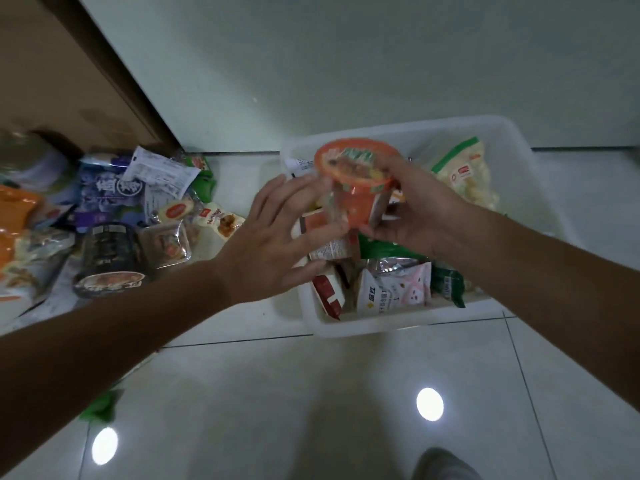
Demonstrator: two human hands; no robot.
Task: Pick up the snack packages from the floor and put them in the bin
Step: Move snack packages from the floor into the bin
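Over bin (398, 327): right hand (419, 216) grips orange noodle cup (356, 178); left hand (277, 244) open, fingers spread beside cup. Lower cup into free gap among packets, release low. Pile (114, 216) remains on floor, left.

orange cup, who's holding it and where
The right hand grips the orange noodle cup by its side, over the bin. The left hand is open beside it.

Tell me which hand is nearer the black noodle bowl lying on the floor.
Left. The left hand is just right of the black noodle bowl; the right hand is farther right, over the bin, holding the orange cup.
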